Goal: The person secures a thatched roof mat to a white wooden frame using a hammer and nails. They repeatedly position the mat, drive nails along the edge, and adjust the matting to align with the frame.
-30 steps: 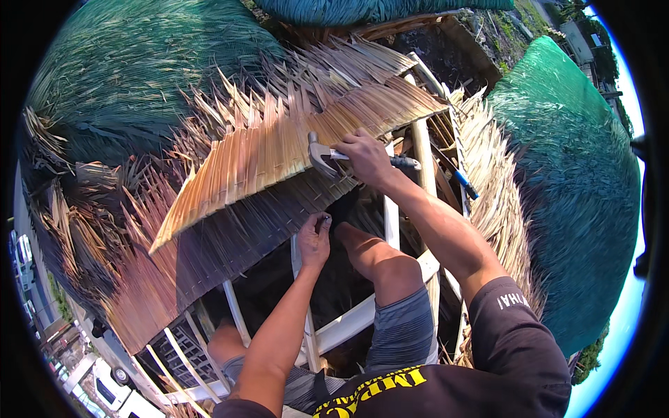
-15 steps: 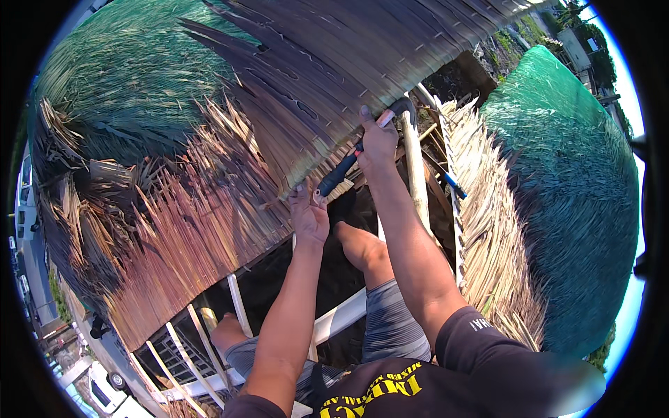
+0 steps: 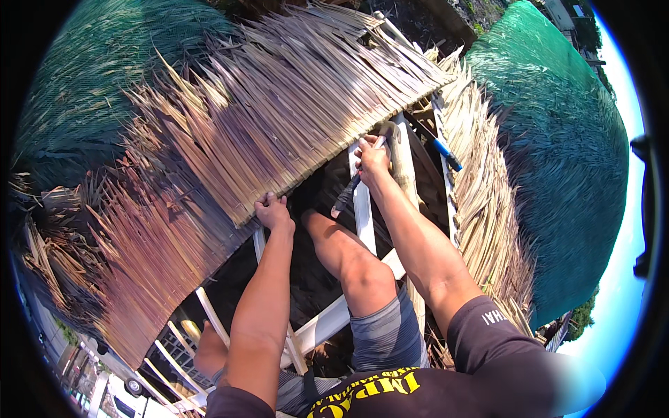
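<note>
A broad panel [image 3: 306,97] of dry, ribbed leaves slopes above pale wooden bars [image 3: 363,216]. The left hand [image 3: 277,214] pinches its straight lower edge; just below the panel, the right hand's [image 3: 375,159] fingers wrap a dark-handled hammer [image 3: 346,193].

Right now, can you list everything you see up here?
thatch panel: one, tan, upper middle
lower thatch: one, reddish, left
pale thatch: one, straw, right
netted roofs: two, green, left and right
timbers: several, pale, below panel
hammer: one, dark handle, middle
slim object: one, blue, right of hammer
vehicle: at least one, white, lower left
sky: one, blue, right
shirt: one, black, bottom
legs: two, grey shorts, lower middle
left hand: one, bare, panel edge
right hand: one, bare, on hammer
</note>
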`<state>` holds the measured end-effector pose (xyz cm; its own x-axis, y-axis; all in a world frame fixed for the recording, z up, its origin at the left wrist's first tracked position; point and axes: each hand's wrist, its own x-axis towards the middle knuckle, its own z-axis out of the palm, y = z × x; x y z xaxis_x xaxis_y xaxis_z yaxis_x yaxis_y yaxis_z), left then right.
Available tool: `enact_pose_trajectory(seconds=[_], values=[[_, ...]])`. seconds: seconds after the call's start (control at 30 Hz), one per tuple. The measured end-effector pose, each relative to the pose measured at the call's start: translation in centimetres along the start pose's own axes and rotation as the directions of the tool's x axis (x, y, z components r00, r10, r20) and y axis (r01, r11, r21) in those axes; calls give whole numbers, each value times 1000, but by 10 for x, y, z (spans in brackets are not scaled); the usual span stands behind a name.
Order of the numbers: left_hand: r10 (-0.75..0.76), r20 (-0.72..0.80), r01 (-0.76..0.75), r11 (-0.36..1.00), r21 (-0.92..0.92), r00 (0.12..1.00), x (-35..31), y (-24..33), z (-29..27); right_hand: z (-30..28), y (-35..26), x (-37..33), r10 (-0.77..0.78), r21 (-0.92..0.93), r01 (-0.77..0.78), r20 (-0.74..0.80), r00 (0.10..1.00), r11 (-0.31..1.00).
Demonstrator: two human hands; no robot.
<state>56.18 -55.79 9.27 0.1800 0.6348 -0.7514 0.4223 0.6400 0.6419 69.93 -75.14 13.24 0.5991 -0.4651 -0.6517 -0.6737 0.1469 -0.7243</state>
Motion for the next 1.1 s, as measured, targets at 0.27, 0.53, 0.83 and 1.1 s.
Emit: enact_pose_trajectory(seconds=[0.27,0.53,0.83,1.1], values=[[-15,25,16,999,-43,1000,-16,-8,-4,6,-15,53,-209,-705,295,208,955,645],[-319,542,-160,733,661,777,-49,49,-10,4,7,79,-287,-691,422,309,907,588],[314,650,-649,664,371,693,-32,-14,176,-1,-29,60,-147,-716,332,310,939,614],[373,713,-803,346,486,593,-45,-21,176,-97,-50,-24,-220,-698,466,417,882,544]])
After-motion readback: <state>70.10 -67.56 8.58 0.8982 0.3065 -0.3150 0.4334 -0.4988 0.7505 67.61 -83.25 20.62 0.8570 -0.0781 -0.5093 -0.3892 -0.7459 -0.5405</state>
